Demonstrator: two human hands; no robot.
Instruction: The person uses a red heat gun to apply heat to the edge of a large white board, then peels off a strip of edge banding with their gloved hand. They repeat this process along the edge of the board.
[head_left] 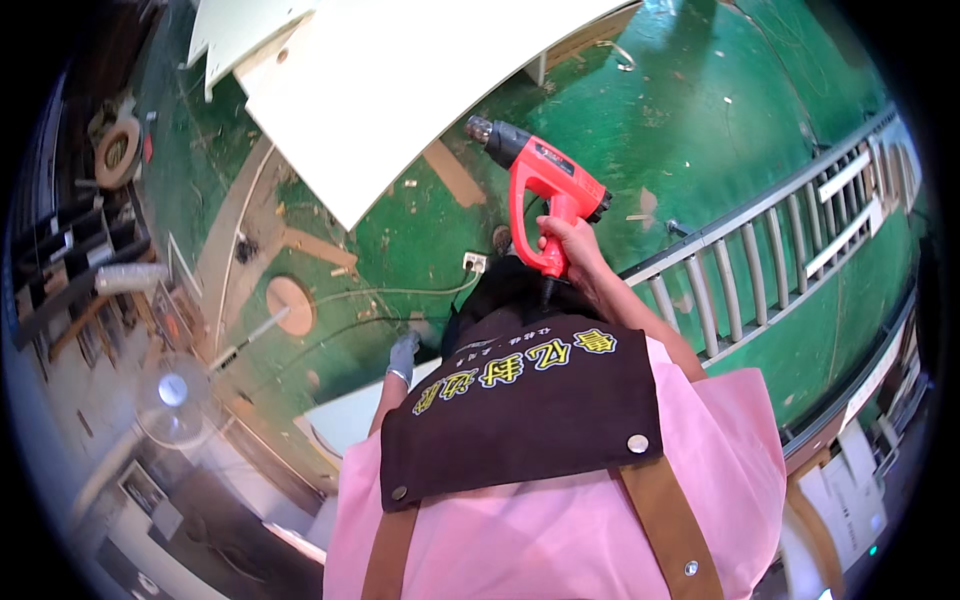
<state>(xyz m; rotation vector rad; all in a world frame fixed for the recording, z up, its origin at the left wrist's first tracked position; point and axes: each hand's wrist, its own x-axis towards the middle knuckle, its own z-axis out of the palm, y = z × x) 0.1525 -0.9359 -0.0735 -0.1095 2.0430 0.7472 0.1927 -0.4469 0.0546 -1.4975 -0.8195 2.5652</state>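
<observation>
A red and black heat gun [556, 178] is gripped by its handle in my right hand [570, 245], its metal nozzle tilted up toward the far left. The fingers of that bare hand wrap round the grip. The nozzle points toward a large white panel [390, 95] and appears apart from it. My left hand [403, 357], in a grey glove, hangs low at my left side. Its fingers look loosely extended, and I see nothing held in them. A dark cord leaves the base of the heat gun and passes down in front of my apron [530, 430].
A metal ladder-like frame [755, 262] lies along the right. A white power socket block [475, 262] with a trailing cable is on the green floor. At left are a round wooden disc [290, 305], a tape roll [118, 152], a fan [178, 400] and scattered offcuts.
</observation>
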